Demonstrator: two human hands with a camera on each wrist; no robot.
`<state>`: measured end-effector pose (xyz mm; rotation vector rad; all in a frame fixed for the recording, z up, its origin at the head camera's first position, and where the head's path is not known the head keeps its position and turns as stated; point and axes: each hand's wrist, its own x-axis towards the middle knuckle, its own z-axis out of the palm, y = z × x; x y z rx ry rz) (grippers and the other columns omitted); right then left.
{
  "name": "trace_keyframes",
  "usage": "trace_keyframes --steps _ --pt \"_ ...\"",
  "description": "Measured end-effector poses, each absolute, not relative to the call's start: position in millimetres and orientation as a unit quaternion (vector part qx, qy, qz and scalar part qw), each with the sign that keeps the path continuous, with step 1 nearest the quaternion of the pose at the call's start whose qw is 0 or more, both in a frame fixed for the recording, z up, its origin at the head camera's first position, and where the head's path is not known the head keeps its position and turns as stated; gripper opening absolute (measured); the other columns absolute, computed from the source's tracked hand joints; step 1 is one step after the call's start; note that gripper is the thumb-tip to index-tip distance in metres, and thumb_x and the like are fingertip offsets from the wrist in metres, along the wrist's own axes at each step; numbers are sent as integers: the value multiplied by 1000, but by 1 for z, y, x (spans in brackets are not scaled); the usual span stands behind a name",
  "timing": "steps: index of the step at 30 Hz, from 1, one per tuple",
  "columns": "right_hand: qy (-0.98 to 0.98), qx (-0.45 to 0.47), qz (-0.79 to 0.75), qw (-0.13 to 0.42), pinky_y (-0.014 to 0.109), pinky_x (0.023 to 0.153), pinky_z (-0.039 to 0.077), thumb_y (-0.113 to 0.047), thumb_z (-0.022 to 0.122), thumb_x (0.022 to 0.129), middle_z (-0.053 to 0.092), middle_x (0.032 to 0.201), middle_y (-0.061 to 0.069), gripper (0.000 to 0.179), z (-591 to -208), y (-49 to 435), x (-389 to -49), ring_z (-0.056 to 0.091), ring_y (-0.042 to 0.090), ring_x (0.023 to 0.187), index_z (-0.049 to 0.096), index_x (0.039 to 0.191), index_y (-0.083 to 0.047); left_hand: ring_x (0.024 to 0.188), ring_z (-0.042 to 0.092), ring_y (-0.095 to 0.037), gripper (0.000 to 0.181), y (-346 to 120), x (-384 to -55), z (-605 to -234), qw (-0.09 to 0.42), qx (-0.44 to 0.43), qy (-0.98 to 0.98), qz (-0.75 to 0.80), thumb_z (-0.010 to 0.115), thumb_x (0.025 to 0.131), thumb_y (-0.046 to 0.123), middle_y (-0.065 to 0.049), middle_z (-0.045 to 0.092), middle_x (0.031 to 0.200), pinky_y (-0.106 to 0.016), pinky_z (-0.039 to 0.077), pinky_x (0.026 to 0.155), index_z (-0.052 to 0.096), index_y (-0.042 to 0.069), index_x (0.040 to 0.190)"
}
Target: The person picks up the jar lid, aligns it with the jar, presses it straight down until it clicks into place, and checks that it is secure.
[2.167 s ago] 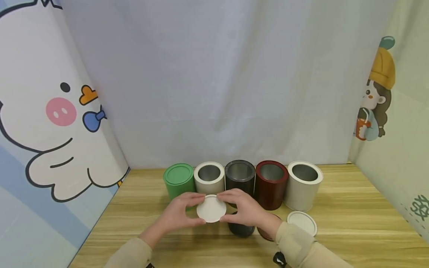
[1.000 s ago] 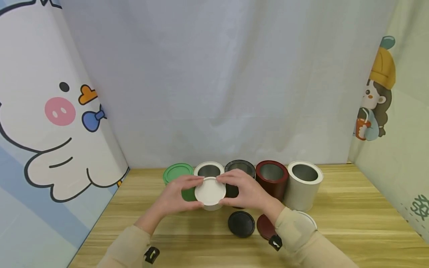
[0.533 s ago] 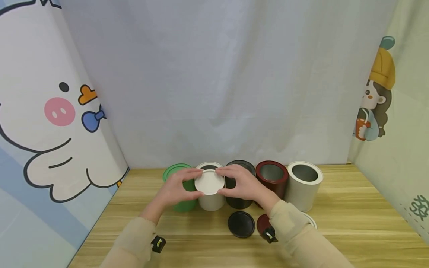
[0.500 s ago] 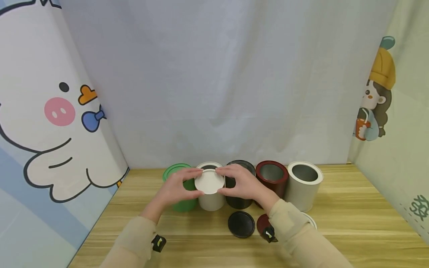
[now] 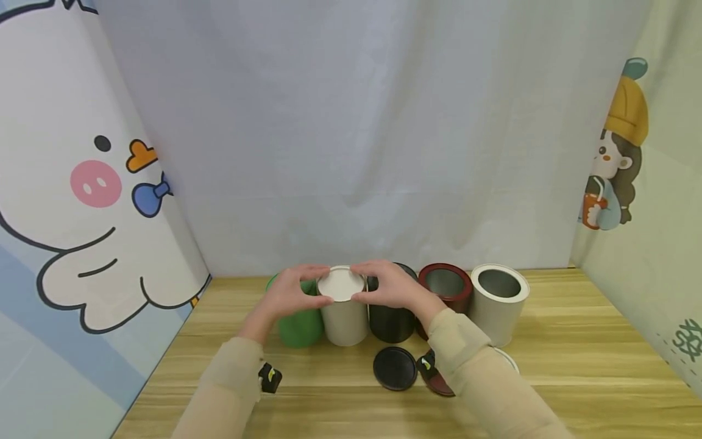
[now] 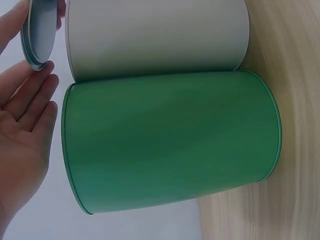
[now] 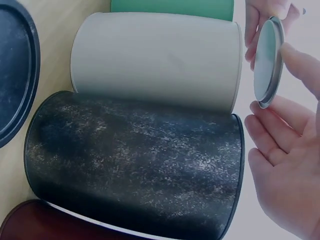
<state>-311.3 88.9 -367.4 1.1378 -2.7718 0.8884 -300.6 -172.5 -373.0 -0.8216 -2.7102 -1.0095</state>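
Note:
Between both hands is a round white lid [image 5: 342, 284], held level over a white can [image 5: 345, 323]. My left hand [image 5: 290, 291] pinches the lid's left edge between thumb and fingers, and my right hand [image 5: 392, 285] pinches its right edge. Both wrist views show a gap between the lid [image 7: 269, 62] and the top of the white can [image 7: 155, 60]. A green can [image 6: 170, 142] stands against the white can's left side, its top mostly behind my left hand. To the right is a black can [image 5: 392, 323], partly covered by my right hand.
A dark red can [image 5: 445, 282] and a second white can [image 5: 498, 311] stand uncovered at the row's right end. In front lie a black lid [image 5: 395, 368], a dark red lid [image 5: 437, 383] and another white lid [image 5: 510, 360], the last two partly under my right sleeve. A grey curtain [image 5: 351, 152] hangs behind.
Both hands have carried the white lid forward, away from me, from in front of the row to above the white can. The cans have stayed in place.

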Motion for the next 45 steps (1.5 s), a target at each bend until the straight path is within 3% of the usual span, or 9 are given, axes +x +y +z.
trace_keyframes --steps 16,45 --pt "-887 346 305 -31 50 110 37 -24 69 95 47 147 19 62 -363 83 -320 40 36 137 46 145 3 135 43 -38 66 -172 -316 -370 15 -247 -906 -344 85 80 32 -16 54 141 -58 38 107 61 7 136" --pt "-900 363 241 -6 47 108 40 -25 68 95 51 143 21 58 -373 76 -328 46 37 132 50 142 5 134 44 -37 67 -175 -325 -375 -14 -240 -920 -308 82 82 34 -15 55 140 -54 39 107 59 7 138"
